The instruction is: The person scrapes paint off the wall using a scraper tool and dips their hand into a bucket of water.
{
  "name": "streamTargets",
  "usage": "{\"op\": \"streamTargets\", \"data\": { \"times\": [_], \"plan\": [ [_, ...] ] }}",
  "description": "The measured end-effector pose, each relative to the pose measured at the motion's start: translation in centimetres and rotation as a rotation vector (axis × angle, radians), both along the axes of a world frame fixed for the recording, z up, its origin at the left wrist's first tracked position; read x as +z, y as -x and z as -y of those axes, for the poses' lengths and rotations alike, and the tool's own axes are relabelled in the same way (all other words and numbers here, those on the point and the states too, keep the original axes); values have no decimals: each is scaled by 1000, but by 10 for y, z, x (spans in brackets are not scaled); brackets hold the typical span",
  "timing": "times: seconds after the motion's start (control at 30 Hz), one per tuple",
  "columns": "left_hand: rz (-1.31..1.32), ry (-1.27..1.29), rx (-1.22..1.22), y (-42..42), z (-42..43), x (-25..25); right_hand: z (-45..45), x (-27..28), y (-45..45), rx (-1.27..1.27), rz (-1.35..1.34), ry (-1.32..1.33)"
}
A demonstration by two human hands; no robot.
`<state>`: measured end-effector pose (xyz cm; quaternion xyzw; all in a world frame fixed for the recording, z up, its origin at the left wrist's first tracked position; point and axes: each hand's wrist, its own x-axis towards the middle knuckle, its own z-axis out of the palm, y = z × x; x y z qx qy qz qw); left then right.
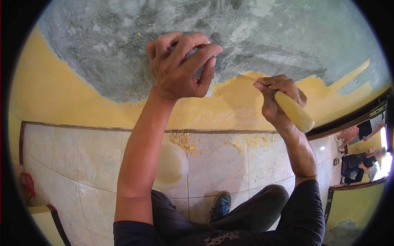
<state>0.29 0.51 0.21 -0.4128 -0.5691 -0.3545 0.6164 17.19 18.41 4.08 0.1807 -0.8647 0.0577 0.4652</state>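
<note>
My left hand point(179, 67) rests on the grey, stripped part of the wall point(115, 53), its fingers bent and apart, with small crumbs on a fingertip. I see nothing held in it. My right hand point(281, 96) is wrapped round the pale yellow handle of a scraper point(294, 111). The handle points down and right, while the blade end is mostly hidden by the fingers and lies near the ragged edge of the yellow paint point(234, 96). Yellow flakes cling along that edge.
Paint flakes point(186, 143) lie on the tiled floor point(213, 164) along the wall's foot. A whitish round tub point(170, 166) stands behind my left forearm. My shoe point(221, 203) is below. At far right, people point(361, 164) are beyond a low yellow wall point(355, 205). A red object point(28, 184) is at left.
</note>
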Motion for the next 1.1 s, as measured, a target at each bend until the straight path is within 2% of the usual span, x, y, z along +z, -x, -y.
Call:
{"op": "streamTargets", "data": {
  "times": [0.07,0.1,0.13,0.2,0.23,0.37,0.5,0.57,0.6,0.67,0.7,0.8,0.83,0.87,0.93,0.97,1.0,1.07,1.1],
  "plan": [
    [13,-3,-1,1,-1,-2,-3,4,-3,-25,-95,34],
    [22,-4,2,-1,-1,-3,-6,-1,1,-32,-60,158],
    [18,-4,1,-2,0,-4,-6,-3,-3,-33,-51,162],
    [-9,-10,5,1,-1,1,-1,0,-2,-7,6,-3],
    [0,-9,-1,0,-2,-1,3,0,4,54,-130,94],
    [-8,-10,5,1,-1,-1,2,-6,6,-9,-47,51],
    [-1,-9,9,-2,-1,-3,0,-11,6,55,-95,192],
    [0,29,-11,-2,1,0,3,-15,7,18,47,-1],
    [-2,31,-6,0,2,2,3,-16,11,163,-81,22],
    [-7,27,-17,0,2,-1,3,-10,5,-10,-111,138],
    [-14,19,-24,1,1,-2,4,-12,4,-43,-37,106],
    [1,19,-12,-1,2,-1,6,-12,4,-11,-51,32],
    [6,21,-16,-1,1,-1,5,-8,7,42,-155,57],
    [-10,17,-16,1,1,1,3,-11,4,-17,-127,187],
    [-17,21,-25,-2,2,-2,-1,-18,8,-19,75,56],
    [-14,25,-17,-1,1,-1,3,-17,7,9,9,-51],
    [-5,29,-7,0,2,0,8,-13,12,152,-99,-1],
    [15,36,-1,-1,2,-1,8,-11,3,-49,-109,169],
    [6,33,-6,0,2,-2,1,-14,10,24,-117,77]
  ]
}}
